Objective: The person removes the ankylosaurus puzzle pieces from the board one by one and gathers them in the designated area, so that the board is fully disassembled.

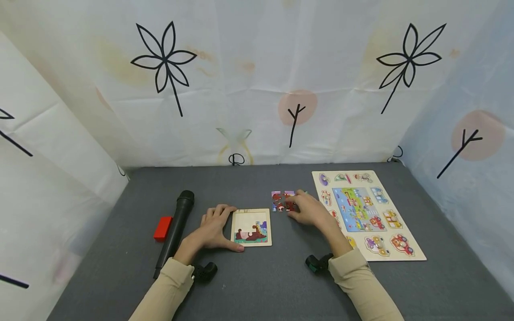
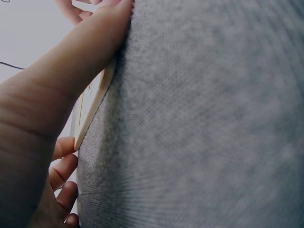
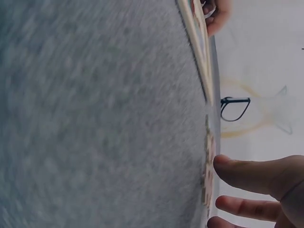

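Note:
A small wooden jigsaw puzzle tray [image 1: 250,214] lies on the table, with a few colourful pieces [image 1: 257,234] fitted along its lower and right part. My left hand [image 1: 214,227] holds the tray at its left side, thumb by the near corner and index finger at the far corner. Several loose jigsaw pieces [image 1: 277,203] in purple and red-brown lie beyond the tray to the right. Over them reaches my right hand [image 1: 307,209], its thumb [image 3: 237,172] and fingers apart with their tips close to the pieces; the hand partly covers them.
A large wooden peg puzzle board [image 1: 321,178] with vehicle and toy pictures lies at the right, under the right forearm. Left of the left hand lie a black microphone [image 1: 175,232] and a red block [image 1: 162,228]. Patterned cloth walls [image 1: 249,80] bound the grey table [image 1: 273,285].

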The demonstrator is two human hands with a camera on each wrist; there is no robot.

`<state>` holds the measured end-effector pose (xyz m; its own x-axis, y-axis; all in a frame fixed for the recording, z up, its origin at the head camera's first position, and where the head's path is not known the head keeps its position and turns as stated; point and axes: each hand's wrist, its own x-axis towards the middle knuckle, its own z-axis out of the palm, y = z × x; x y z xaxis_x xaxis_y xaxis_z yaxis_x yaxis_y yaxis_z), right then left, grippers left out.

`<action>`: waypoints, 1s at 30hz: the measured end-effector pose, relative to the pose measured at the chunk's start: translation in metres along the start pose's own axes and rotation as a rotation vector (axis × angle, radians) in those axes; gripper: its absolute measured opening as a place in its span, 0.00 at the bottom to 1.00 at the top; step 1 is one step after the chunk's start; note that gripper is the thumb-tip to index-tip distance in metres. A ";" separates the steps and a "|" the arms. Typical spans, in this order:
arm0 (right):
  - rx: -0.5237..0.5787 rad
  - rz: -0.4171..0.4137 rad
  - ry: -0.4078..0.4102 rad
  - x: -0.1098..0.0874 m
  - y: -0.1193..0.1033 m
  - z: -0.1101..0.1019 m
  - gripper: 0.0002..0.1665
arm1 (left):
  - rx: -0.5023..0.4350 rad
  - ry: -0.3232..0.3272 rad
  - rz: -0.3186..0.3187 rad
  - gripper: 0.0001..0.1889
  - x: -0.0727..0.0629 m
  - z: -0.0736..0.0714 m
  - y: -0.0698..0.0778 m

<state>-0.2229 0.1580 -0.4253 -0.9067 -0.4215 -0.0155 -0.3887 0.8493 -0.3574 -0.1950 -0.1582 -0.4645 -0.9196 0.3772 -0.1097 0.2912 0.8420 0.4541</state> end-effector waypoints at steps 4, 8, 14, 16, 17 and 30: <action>0.026 -0.023 -0.002 -0.001 -0.008 -0.004 0.24 | 0.004 0.003 0.002 0.62 0.000 0.000 0.000; 0.055 -0.053 -0.018 -0.003 -0.017 -0.009 0.25 | 0.005 0.003 0.003 0.62 0.000 0.000 0.000; 0.077 -0.074 -0.025 -0.006 -0.027 -0.013 0.24 | 0.006 -0.009 0.000 0.62 -0.001 -0.001 0.000; 0.077 -0.077 -0.025 -0.007 -0.030 -0.014 0.24 | 0.007 -0.008 0.002 0.62 -0.001 -0.001 0.000; 0.075 -0.085 -0.024 -0.006 -0.032 -0.014 0.24 | 0.007 -0.009 0.001 0.62 -0.001 -0.001 0.000; 0.101 -0.136 -0.068 -0.004 -0.049 0.000 0.22 | -0.004 -0.003 0.001 0.62 0.000 -0.001 0.000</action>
<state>-0.2007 0.1182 -0.4078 -0.8326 -0.5534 -0.0225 -0.4851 0.7483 -0.4525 -0.1949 -0.1586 -0.4639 -0.9187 0.3788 -0.1117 0.2906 0.8401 0.4580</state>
